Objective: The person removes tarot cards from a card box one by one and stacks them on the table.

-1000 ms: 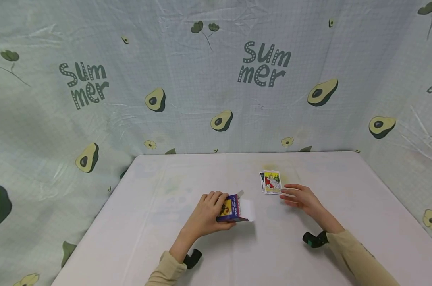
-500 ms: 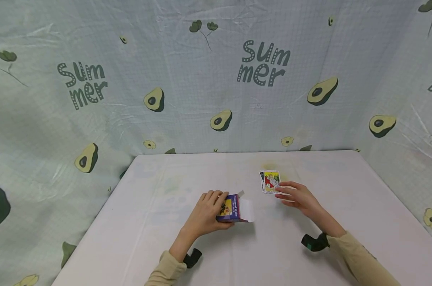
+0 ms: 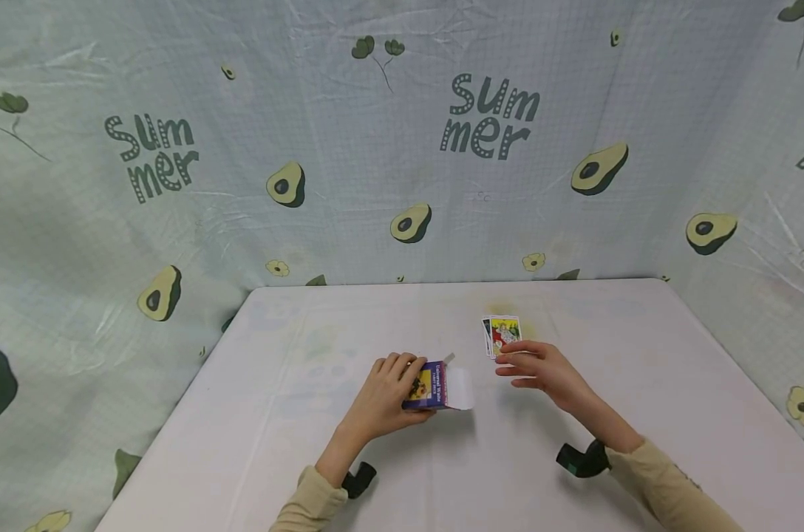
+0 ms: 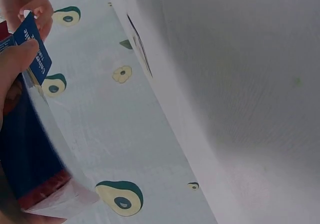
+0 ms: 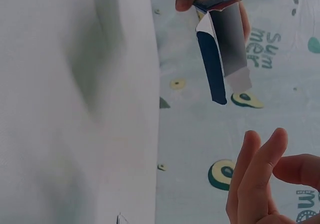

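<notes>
While the left hand grips an open box at lower centre of frame, the right hand hovers, spread, near cards on the worktop.

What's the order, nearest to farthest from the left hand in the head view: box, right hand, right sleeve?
1. Box: held in the left hand.
2. Right hand: across the gap, to the right.
3. Right sleeve: farther right, lower in view.

The box is purple and yellow, the table white, the pale backdrop avocado-patterned.
</notes>
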`<action>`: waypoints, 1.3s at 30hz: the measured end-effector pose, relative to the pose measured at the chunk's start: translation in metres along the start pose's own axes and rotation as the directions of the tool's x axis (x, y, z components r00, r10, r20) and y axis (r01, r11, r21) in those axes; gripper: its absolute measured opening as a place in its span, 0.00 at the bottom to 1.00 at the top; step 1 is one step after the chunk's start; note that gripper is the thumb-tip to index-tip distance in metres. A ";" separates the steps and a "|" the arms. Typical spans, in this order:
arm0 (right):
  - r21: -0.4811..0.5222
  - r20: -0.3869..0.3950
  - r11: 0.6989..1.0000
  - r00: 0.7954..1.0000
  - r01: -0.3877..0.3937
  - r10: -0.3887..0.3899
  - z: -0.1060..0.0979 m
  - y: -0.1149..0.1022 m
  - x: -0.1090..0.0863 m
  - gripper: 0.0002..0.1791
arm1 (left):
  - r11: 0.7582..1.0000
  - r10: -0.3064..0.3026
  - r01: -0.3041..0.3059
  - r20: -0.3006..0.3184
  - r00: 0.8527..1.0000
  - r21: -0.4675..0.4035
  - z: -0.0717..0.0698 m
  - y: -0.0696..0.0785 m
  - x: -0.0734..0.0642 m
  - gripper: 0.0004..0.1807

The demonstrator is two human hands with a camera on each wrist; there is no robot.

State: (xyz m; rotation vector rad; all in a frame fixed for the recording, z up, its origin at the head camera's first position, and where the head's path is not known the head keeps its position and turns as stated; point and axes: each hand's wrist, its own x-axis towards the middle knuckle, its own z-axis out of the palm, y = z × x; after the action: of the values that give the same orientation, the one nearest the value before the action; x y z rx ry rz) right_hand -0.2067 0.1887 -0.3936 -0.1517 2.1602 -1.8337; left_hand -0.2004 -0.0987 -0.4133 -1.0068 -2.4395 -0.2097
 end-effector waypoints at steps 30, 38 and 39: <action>-0.040 0.239 0.999 0.971 0.030 -0.020 0.042 0.002 0.004 0.25 | 1.000 0.003 -0.003 0.022 1.000 -0.007 0.000 0.005 0.000 0.44; -0.045 0.243 0.999 0.970 0.026 -0.014 0.047 0.006 0.005 0.23 | 1.000 0.012 -0.011 0.019 1.000 -0.010 -0.001 0.005 0.001 0.43; -0.045 0.242 0.999 0.970 0.023 -0.011 0.048 0.007 0.006 0.23 | 1.000 0.012 -0.012 0.019 1.000 -0.011 -0.001 0.005 0.001 0.43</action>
State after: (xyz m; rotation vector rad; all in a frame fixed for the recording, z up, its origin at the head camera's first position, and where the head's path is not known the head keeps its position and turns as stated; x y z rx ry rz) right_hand -0.1971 0.1434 -0.4078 -0.3847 2.0388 -1.6763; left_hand -0.1972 -0.0953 -0.4123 -1.0325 -2.4517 -0.2099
